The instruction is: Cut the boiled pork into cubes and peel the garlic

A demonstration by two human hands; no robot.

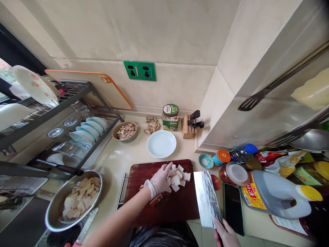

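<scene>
White cubes (177,179) are best gathered by the half-curled left hand (160,179), hold unclear, cleaver (207,199) clasped aside in the right hand (226,235).

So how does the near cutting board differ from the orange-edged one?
The near cutting board is dark red-brown; the orange-edged board is beige. The near board lies flat; the other leans against the wall. The near board carries white cubes; the other stands partly behind the dish rack. Both look roughly rectangular.

White cubes (177,176) cluster near the board (180,209)'s far right corner; the streaked cleaver (207,199) is held beside its right edge.
</scene>
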